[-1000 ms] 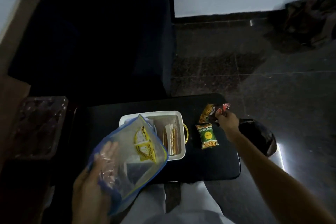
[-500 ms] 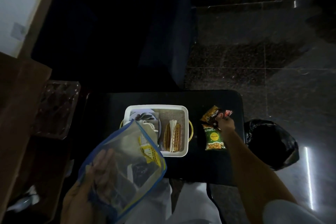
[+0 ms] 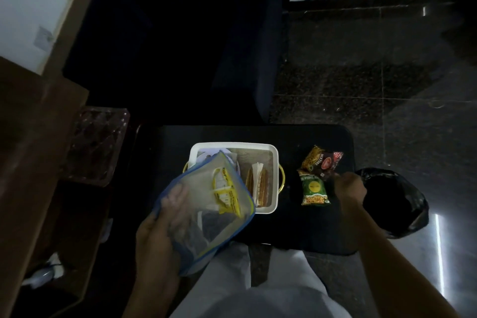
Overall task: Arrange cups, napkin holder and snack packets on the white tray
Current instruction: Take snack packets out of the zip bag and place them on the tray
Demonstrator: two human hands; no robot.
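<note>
Right hand [image 3: 348,188] has let go of the dark packet [image 3: 329,164]

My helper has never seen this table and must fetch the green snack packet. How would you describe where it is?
Find the black table with the white tray. Right of the tray lie three packets, by the right hand. The green packet is nearest the person, below the yellow packet and dark red packet.
</note>
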